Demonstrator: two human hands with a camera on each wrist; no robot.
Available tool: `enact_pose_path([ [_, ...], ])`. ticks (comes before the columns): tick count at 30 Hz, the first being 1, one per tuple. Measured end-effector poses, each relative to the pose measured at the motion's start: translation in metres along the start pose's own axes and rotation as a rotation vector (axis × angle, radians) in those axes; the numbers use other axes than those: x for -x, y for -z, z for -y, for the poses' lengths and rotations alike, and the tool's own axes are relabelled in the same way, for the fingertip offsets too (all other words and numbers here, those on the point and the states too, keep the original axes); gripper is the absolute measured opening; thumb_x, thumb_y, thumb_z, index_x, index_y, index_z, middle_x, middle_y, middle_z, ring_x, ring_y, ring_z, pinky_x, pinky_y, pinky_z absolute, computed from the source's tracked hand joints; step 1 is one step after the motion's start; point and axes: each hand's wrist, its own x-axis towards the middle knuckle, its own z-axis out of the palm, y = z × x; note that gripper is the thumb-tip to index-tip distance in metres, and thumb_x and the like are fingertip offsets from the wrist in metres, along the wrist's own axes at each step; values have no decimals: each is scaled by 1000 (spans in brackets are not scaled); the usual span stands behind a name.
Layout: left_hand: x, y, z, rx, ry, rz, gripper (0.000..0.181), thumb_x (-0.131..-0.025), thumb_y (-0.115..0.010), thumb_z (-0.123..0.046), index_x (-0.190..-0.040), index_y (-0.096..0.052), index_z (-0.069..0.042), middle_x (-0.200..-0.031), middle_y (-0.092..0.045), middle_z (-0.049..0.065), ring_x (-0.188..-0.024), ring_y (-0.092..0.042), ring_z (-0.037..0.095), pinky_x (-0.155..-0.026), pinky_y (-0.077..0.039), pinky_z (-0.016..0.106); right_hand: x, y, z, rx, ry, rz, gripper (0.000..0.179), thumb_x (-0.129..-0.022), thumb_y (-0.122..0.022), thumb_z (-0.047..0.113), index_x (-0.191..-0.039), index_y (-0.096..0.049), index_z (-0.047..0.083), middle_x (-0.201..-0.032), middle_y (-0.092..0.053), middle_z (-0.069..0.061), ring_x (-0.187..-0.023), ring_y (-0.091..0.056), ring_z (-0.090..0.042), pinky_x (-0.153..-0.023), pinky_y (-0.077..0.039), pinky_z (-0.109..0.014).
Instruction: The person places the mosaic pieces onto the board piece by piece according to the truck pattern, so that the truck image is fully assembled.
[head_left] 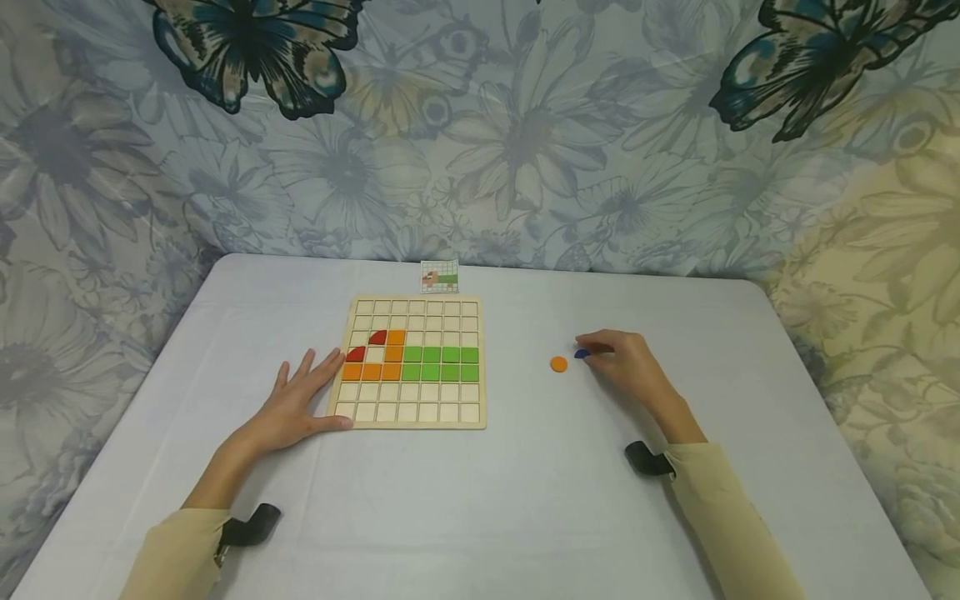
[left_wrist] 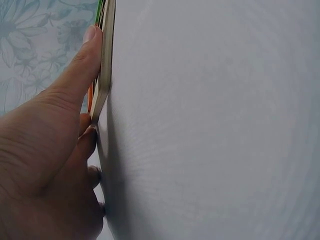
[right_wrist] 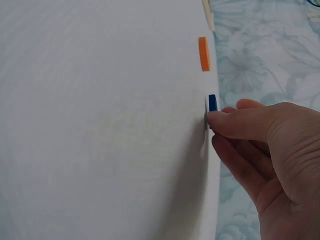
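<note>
On the table lies a wooden grid board point(head_left: 417, 412), seen in the head view left of centre. Its cells hold green square tiles point(head_left: 440, 363) in two rows, orange square tiles point(head_left: 371, 372) and two red quarter-round tiles point(head_left: 357, 354). With fingers spread, my left hand point(head_left: 288, 408) rests at the board's left edge, the thumb along its near left corner; the left wrist view shows the thumb point(left_wrist: 80, 67) against the board's side. Right of the board, my right hand point(head_left: 626, 362) pinches a small blue rounded tile point(right_wrist: 212, 102) close over the table. Beside it lies an orange round tile point(head_left: 558, 364).
A small picture card point(head_left: 439, 277) with a coloured grid pattern lies just beyond the board's far edge. The white table point(head_left: 480, 517) reaches back to a hanging floral cloth point(head_left: 525, 167) with butterflies. Black wrist cameras point(head_left: 251, 527) sit at both sleeves.
</note>
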Motion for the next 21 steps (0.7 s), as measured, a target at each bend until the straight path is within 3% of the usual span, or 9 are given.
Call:
enact_pose_path([
  [9,0,0,-1,-9,-4,-1,110,-75,-78,-55,-157,-20,-12,-163,-16,14,-149,5,40,-115,16,57,-8,-3,9,6,83,-26,34,-80,-72,-12,-114,-70,-6,-109,-72,-18,-97,-69,-32,-86,-55,-46],
  [15,5,2,-1,-19,4,-9,109,-75,-79,-54,-157,-21,-10,-162,-18,16,-148,3,42,-114,15,59,-18,-11,20,-9,88,-22,34,-82,-71,-9,-116,-69,-5,-109,-72,-17,-98,-69,-32,-87,-55,-46],
  [21,1,0,-1,-15,-24,-11,109,-76,-77,-56,-157,-21,-11,-162,-18,14,-149,3,41,-114,15,59,-23,-13,28,-50,81,-36,34,-82,-70,-12,-115,-69,-7,-109,-72,-18,-98,-69,-33,-87,-55,-45],
])
